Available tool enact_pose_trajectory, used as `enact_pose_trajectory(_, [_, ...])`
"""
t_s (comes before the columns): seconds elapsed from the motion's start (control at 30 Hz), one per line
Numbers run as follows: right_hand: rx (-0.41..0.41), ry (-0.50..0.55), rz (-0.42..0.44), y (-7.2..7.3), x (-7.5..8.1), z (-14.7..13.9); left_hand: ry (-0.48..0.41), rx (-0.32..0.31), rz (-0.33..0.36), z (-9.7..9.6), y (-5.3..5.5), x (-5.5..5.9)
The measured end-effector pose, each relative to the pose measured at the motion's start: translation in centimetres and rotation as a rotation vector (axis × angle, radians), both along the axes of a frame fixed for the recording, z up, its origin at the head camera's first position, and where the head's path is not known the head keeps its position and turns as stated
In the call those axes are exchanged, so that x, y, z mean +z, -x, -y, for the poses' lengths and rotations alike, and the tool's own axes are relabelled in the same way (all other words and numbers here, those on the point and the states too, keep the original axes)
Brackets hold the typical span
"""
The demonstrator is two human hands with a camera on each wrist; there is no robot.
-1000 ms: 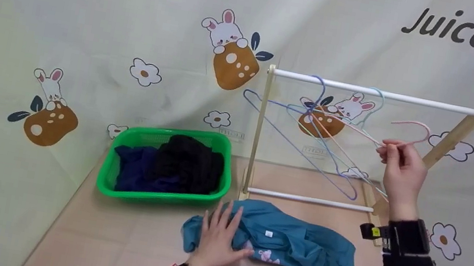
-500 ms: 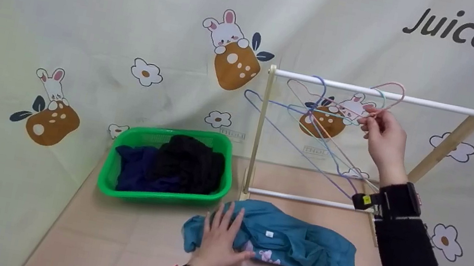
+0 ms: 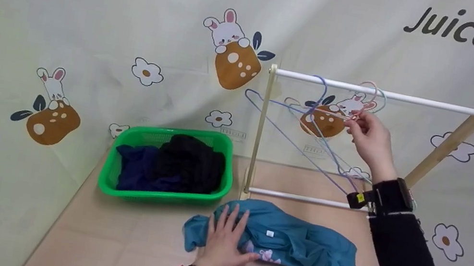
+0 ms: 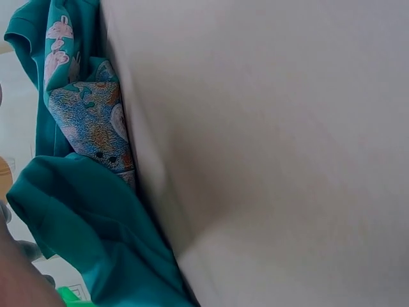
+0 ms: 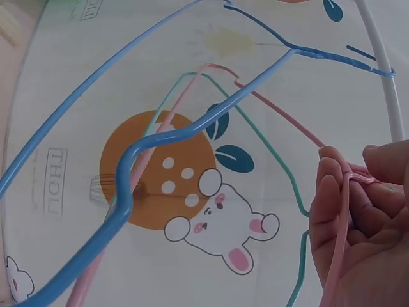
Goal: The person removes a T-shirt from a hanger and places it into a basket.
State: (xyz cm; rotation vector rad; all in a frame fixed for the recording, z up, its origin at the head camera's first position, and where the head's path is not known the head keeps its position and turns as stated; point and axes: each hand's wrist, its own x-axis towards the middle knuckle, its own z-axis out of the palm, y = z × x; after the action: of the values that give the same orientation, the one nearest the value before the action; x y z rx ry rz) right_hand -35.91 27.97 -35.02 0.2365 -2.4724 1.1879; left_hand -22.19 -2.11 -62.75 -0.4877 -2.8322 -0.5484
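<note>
My right hand pinches a pink clothes hanger just below its hook. That hook lies over the rack's white top bar, close to the hook of a mint-green hanger. Further left on the same bar hangs a blue hanger, whose frame crosses in front of the other two in the right wrist view. My left hand rests with spread fingers on the left part of a crumpled teal garment. A white tag and pink print show on the garment; the left wrist view has its printed patch.
A green plastic basket stands left of the rack, holding dark blue cloth and black cloth. Wooden posts carry the rack, with a white lower bar. A printed curtain hangs behind the pale tabletop.
My right hand has moved left and up with the pink hanger, bringing its hook onto the top bar beside the mint-green one. The left hand stays on the garment, shifted slightly right.
</note>
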Motion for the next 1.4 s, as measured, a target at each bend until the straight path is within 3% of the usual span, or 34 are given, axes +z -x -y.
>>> enact_pose_trajectory(0.2, [0.037,-0.150,0.006,-0.6,-0.9,-0.5,-0.008,0.009,0.032,-0.4,0.5,-0.3])
enact_pose_trajectory(0.47, [0.022,-0.303,-0.014,-2.1,-1.6,-0.9,-0.018,0.027,0.090,-1.3,1.0,-0.8])
enact_pose_trajectory(0.73, [0.001,-0.417,-0.154,-3.7,-3.7,-1.1,-0.015,0.052,0.151,-2.1,1.4,-2.0])
enact_pose_trajectory(0.93, [-0.006,-0.474,-0.191,-4.7,-5.3,-1.3,0.010,0.088,0.182,-2.3,1.7,-2.7])
enact_pose_trajectory(1.2, [-0.001,-0.504,-0.235,-6.0,-7.1,-1.5,0.011,0.140,0.182,-2.7,1.9,-3.1])
enact_pose_trajectory(1.4, [-0.039,-0.552,-0.238,-7.1,-8.4,-1.9,0.024,0.165,0.100,-2.9,2.0,-3.5])
